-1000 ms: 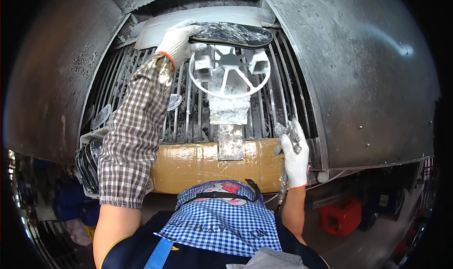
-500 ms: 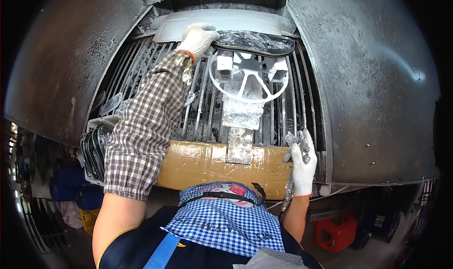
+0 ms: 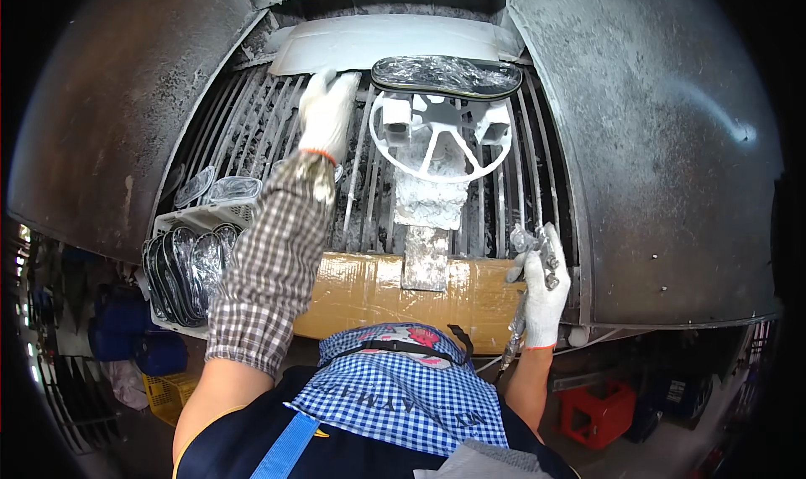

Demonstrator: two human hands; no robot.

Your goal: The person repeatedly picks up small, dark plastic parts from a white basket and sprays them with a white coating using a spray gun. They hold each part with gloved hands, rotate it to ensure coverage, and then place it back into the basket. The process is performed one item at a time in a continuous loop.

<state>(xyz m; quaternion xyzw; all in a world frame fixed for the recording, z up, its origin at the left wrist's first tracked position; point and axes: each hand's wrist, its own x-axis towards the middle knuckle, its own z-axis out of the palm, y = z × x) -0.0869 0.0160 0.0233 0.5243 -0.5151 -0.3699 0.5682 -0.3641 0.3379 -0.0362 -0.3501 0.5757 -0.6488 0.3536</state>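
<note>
Standing apart from the black oblong piece (image 3: 445, 76), the left hand (image 3: 327, 118) is over the metal bars (image 3: 361, 168), its fingers loosely parted with nothing visible in them; the piece sits at the far side of a white spoked wheel stand (image 3: 453, 145), above its two box-shaped posts; the right hand (image 3: 546, 298) has its fingers curled round a metal tool (image 3: 525, 242), near the brown front panel (image 3: 361, 290).

Placing this one piece on the stand looks done, judging by how it sits untouched; its dark top shows pale, glossy streaks, and whether these are coating or wrapping cannot be told; similar dark pieces (image 3: 176, 269) fill a white crate (image 3: 172, 222) at the left, and whether they are finished or waiting is unclear.

White residue crusts the bars and stand; a pale sheet (image 3: 369, 42) lies behind them; stained metal walls flank both sides, the right wall (image 3: 655, 185) catching a streak of light; beyond, a red stool (image 3: 596, 416) and blue containers (image 3: 159, 349) stand in the dim room.
</note>
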